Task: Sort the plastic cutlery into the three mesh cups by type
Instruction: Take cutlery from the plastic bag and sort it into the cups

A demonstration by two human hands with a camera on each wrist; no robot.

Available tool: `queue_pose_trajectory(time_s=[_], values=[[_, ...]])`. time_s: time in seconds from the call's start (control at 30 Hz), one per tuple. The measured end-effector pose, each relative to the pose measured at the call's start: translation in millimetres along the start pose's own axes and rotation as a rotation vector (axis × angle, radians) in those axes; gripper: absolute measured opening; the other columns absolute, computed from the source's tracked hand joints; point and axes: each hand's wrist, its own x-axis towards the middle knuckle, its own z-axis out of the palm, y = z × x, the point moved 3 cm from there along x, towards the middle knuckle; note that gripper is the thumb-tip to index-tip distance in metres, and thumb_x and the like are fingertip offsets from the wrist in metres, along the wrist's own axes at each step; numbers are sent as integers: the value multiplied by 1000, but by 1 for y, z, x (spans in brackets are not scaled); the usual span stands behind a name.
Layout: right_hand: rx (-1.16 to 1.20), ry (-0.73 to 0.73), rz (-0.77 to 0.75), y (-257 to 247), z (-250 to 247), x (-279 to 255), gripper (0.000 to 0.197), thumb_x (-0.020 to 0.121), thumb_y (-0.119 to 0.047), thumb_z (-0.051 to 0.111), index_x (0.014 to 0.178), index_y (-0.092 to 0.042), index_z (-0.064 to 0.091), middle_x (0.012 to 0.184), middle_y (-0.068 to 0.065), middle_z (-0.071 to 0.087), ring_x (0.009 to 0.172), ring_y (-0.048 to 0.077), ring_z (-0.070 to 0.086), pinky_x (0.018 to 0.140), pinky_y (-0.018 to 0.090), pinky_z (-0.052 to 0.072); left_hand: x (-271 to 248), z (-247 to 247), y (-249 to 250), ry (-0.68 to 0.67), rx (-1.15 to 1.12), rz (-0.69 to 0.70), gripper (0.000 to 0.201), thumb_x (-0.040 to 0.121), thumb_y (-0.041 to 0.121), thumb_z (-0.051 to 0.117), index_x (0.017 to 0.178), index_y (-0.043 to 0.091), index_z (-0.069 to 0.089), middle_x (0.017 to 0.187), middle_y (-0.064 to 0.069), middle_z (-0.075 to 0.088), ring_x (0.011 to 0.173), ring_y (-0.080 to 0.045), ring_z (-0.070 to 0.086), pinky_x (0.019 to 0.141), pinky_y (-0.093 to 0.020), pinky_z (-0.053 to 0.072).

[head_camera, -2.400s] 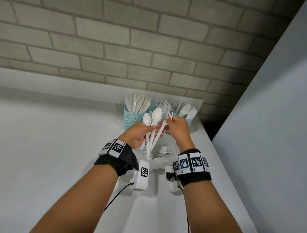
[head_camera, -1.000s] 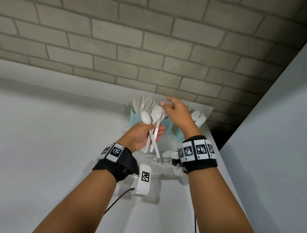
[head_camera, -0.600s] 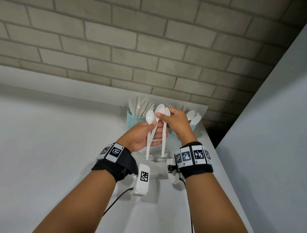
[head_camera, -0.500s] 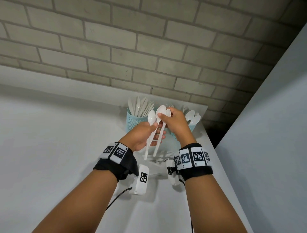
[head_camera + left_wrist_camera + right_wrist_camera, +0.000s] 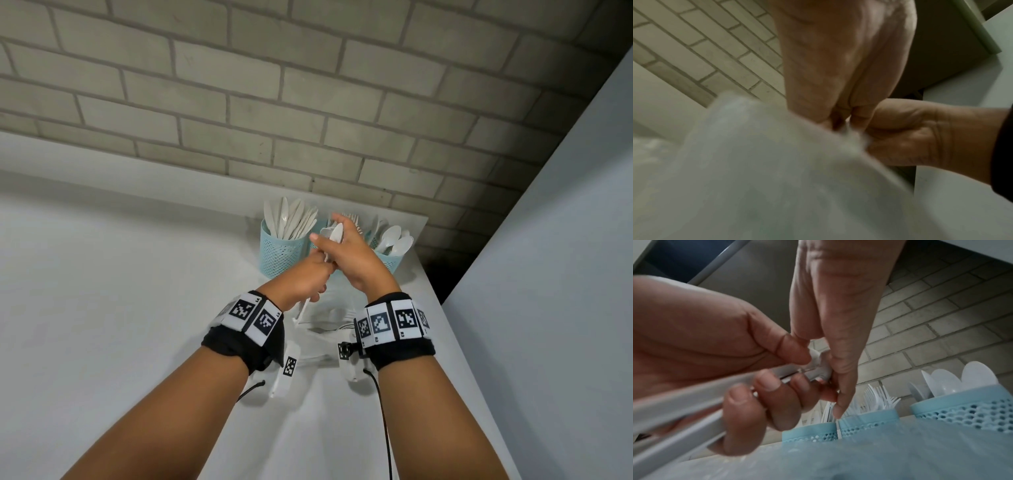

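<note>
Holding spoons [image 5: 334, 236] before the mesh cups [image 5: 282, 251] at the counter's far edge, head view: left hand [image 5: 301, 282] wraps handles, right hand [image 5: 349, 255] pinches bowls.

Left wrist: blurred, grip unreadable.

Right wrist: handles [image 5: 694, 404] splay; one could slip into the fork cup [image 5: 868, 424].

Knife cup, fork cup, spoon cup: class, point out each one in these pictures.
Knife cup [image 5: 281, 251], head view, on its mesh wall.
Fork cup [image 5: 867, 424], right wrist view, on its front wall below the rim.
Spoon cup [image 5: 970, 408], right wrist view, on its mesh wall.
</note>
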Motion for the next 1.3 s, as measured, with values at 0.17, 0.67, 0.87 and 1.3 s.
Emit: queue_pose_trajectory(time_s=[0.17,0.67,0.87,1.3], values=[[172,57,-16,2,-7,1,21,99,-11,44,118,-17,48,114,12,57,89,24,62,81,36,54,-3,-3,-1,-58,-127,38,16,98,13,40,113,16,46,77,1,38,61,-9,37,52,-19,33],[730,2,28,-16,-2,-5,18,95,-17,53,78,-10,53,53,-3,53,48,8,56,62,26,54,3,-9,-13,62,-584,-92,27,94,37,50,85,13,56,68,2,41,43,-2,29,40,-10,25],[715,144,-79,-17,0,-5,28,94,-27,54,72,-11,54,44,-7,42,41,5,41,58,24,47,2,-14,-16,6,-1110,-251,44,99,38,37,102,-2,56,88,-13,58,78,-17,57,65,-23,57],[584,381,-99,-19,-33,9,32,95,-34,51,70,-13,47,45,-9,41,35,5,35,46,24,40,0,-24,-14,147,-465,-187,34,97,15,49,126,-2,48,107,-16,58,91,-20,59,83,-26,51]])
